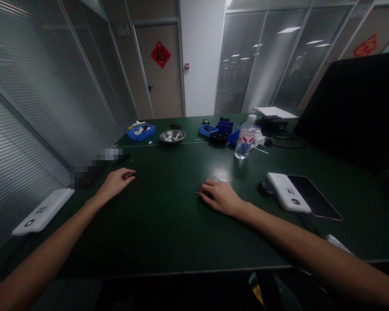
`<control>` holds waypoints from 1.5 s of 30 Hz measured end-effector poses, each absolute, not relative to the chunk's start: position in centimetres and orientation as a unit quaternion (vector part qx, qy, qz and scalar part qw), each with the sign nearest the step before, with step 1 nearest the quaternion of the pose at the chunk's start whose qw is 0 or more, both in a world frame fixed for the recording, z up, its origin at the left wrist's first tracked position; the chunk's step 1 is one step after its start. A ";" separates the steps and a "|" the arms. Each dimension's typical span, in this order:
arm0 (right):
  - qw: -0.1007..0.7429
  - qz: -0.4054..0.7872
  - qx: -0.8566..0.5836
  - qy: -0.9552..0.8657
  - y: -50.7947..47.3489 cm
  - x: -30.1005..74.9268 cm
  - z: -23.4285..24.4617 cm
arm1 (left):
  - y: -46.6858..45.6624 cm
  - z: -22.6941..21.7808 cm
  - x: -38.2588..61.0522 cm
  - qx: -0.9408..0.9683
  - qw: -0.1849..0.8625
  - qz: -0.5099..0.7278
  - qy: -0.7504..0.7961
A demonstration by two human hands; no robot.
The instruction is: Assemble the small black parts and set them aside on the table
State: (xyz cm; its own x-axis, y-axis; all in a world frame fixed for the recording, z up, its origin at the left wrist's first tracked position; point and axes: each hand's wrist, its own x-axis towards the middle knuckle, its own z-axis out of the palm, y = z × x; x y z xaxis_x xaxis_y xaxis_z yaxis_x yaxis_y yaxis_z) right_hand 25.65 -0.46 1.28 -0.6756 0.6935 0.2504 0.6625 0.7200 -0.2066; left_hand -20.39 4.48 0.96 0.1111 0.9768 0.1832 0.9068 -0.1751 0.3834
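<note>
My left hand [116,181] rests on the dark green table [168,233] with its fingers curled round a small dark object [129,176] at the fingertips. My right hand [221,196] lies on the table near the middle, fingers bent and pressed together over a small dark thing; a thin pale pin or wire [197,193] sticks out to its left. What each hand holds is too small and dim to name.
A water bottle [245,138] stands behind my right hand. Blue bins [141,131], a metal bowl [172,136] and black parts sit at the far edge. A white device [288,192] and dark phone [313,196] lie right; another white device [42,211] lies left. A black monitor [353,108] stands far right.
</note>
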 end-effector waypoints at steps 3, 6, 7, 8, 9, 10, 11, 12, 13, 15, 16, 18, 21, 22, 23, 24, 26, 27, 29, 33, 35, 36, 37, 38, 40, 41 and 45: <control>0.161 0.057 -0.370 -0.913 -0.5 25.7 1.4 | 5.5 0.6 -25.6 0.694 0.055 0.200 0.690; 0.158 0.068 -0.371 -0.913 -0.5 25.7 1.5 | 6.2 0.1 -28.4 0.662 0.062 0.187 0.723; 0.156 0.070 -0.371 -0.913 -0.5 25.7 1.5 | 6.4 -0.1 -28.9 0.656 0.062 0.185 0.729; 0.153 0.071 -0.371 -0.913 -0.5 25.7 1.5 | 6.6 -0.3 -29.1 0.652 0.057 0.186 0.733; 0.151 0.070 -0.372 -0.913 -0.5 25.6 1.6 | 6.7 -0.6 -29.3 0.649 0.049 0.190 0.735; 0.150 0.069 -0.373 -0.913 -0.5 25.6 1.6 | 6.8 -0.8 -29.4 0.648 0.037 0.194 0.735; 0.149 0.069 -0.374 -0.913 -0.5 25.6 1.6 | 6.9 -1.0 -29.4 0.651 0.022 0.198 0.732; 0.149 0.071 -0.375 -0.912 -0.5 25.6 1.6 | 6.9 -1.2 -29.4 0.659 0.007 0.202 0.724; 0.148 0.073 -0.376 -0.912 -0.5 25.6 1.7 | 6.9 -1.4 -29.4 0.668 -0.008 0.206 0.715; 0.146 0.078 -0.377 -0.911 -0.5 25.6 1.8 | 6.8 -1.5 -29.3 0.687 -0.032 0.209 0.695; 0.145 0.079 -0.378 -0.911 -0.5 25.6 1.8 | 6.7 -1.6 -29.2 0.694 -0.038 0.210 0.688; 0.144 0.080 -0.378 -0.911 -0.6 25.6 1.9 | 6.5 -1.4 -28.9 0.700 -0.044 0.208 0.681; 0.147 0.085 -0.377 -0.911 -0.6 25.6 1.9 | 6.0 -0.8 -28.1 0.704 -0.049 0.201 0.679; 0.148 0.088 -0.376 -0.910 -0.6 25.6 1.9 | 5.9 -0.6 -27.8 0.704 -0.050 0.197 0.680; 0.149 0.091 -0.376 -0.910 -0.6 25.6 1.9 | 5.7 -0.5 -27.6 0.703 -0.051 0.193 0.683; 0.150 0.092 -0.375 -0.910 -0.7 25.6 1.9 | 5.6 -0.3 -27.4 0.702 -0.050 0.188 0.685; 0.150 0.092 -0.375 -0.910 -0.6 25.6 1.9 | 5.4 -0.2 -27.1 0.703 -0.052 0.178 0.687; 0.150 0.091 -0.374 -0.910 -0.6 25.7 1.9 | 5.3 -0.2 -27.0 0.704 -0.056 0.172 0.687; 0.149 0.090 -0.374 -0.911 -0.6 25.7 1.9 | 5.3 -0.3 -26.9 0.703 -0.069 0.161 0.689; 0.150 0.088 -0.375 -0.910 -0.6 25.7 1.8 | 5.2 -0.2 -26.9 0.701 -0.088 0.146 0.693; 0.149 0.087 -0.375 -0.911 -0.6 25.7 1.8 | 5.2 -0.2 -26.8 0.696 -0.085 0.155 0.696; 0.149 0.086 -0.375 -0.911 -0.6 25.7 1.7 | 5.2 -0.2 -26.7 0.695 -0.084 0.162 0.696; 0.149 0.084 -0.376 -0.911 -0.5 25.7 1.7 | 5.3 -0.2 -26.7 0.695 -0.085 0.169 0.694; 0.149 0.082 -0.377 -0.911 -0.5 25.6 1.7 | 5.3 -0.3 -26.7 0.696 -0.087 0.174 0.691; 0.150 0.079 -0.377 -0.910 -0.5 25.7 1.7 | 5.5 -0.6 -26.9 0.696 -0.093 0.180 0.689; 0.151 0.079 -0.377 -0.911 -0.5 25.7 1.7 | 5.6 -0.7 -27.0 0.694 -0.093 0.182 0.691; 0.154 0.084 -0.371 -0.912 -0.6 25.7 1.9 | 5.4 -0.7 -27.2 0.693 -0.093 0.167 0.695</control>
State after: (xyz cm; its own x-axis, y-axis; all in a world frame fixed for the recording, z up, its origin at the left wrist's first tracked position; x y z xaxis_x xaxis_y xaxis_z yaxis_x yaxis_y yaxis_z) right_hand 25.74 -0.63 1.93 -0.6779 0.7022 0.2176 0.6504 0.7108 -0.2678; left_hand -27.16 5.44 -0.72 -0.0217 0.9324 0.3608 0.9945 -0.0169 0.1035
